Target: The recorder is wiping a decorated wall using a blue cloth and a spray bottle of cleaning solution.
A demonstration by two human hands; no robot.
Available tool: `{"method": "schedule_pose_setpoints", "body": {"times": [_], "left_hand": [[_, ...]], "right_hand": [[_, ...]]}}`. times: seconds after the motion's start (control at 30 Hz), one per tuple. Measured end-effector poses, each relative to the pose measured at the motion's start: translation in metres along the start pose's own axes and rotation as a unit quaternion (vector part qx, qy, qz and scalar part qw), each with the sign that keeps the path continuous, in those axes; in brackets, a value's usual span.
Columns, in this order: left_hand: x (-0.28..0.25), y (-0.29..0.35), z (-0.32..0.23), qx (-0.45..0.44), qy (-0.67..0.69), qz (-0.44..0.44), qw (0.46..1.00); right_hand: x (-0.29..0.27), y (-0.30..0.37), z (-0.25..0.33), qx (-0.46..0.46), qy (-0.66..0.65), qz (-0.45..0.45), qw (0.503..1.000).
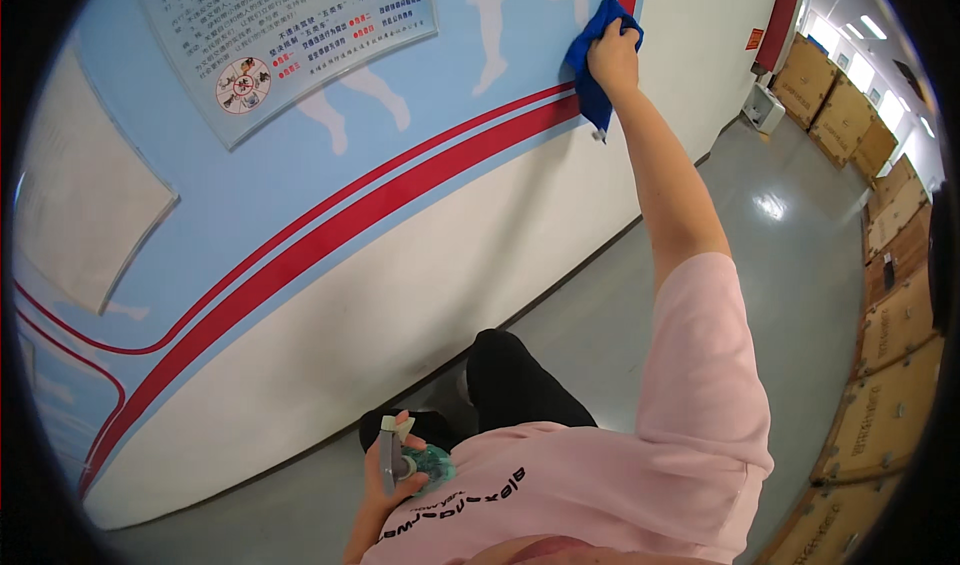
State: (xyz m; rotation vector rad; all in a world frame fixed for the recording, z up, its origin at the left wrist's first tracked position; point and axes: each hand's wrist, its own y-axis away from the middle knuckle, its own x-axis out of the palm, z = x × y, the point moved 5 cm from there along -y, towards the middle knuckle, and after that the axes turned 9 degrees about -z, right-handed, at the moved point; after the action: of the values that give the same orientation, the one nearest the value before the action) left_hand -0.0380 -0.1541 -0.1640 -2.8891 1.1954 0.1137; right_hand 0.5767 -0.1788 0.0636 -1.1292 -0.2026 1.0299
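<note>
Cloth [592, 90], clutched in my right grip [613, 57], lies lengthwise across the red stripe [450, 161]; my left grip [378, 480], well below, clasps a spray bottle [433, 468].

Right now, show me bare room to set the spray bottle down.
Grey floor lies bare between the pink right sleeve and the tan crates. It is crowded beside the wall, around the legs and the left hand holding the spray bottle.

Shiny grey floor [790, 265] with a long row of large brown crates [893, 330] along its right side
</note>
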Motion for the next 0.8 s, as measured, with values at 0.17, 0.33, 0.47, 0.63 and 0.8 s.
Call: {"method": "schedule_pose_setpoints", "body": {"times": [0.17, 0.33, 0.47, 0.63, 0.8], "left_hand": [[-0.01, 0.008, 0.001, -0.011, 0.003, -0.025, 1.0], [-0.001, -0.001, -0.001, -0.011, -0.019, -0.023, 0.999], [0.008, -0.01, -0.009, 0.013, -0.02, -0.004, 1.0], [0.014, -0.022, -0.014, -0.002, -0.027, -0.007, 1.0], [0.018, -0.018, -0.018, 0.001, -0.058, -0.019, 0.998]], "right_hand": [[-0.03, -0.056, 0.089, -0.121, -0.073, -0.066, 0.988], [-0.115, -0.063, 0.203, -0.284, -0.165, -0.162, 0.93], [-0.153, -0.079, 0.254, -0.43, -0.167, -0.204, 0.863], [-0.139, -0.161, 0.242, -0.312, -0.096, -0.241, 0.914], [-0.112, -0.234, 0.166, -0.114, -0.026, -0.173, 0.978]]}}
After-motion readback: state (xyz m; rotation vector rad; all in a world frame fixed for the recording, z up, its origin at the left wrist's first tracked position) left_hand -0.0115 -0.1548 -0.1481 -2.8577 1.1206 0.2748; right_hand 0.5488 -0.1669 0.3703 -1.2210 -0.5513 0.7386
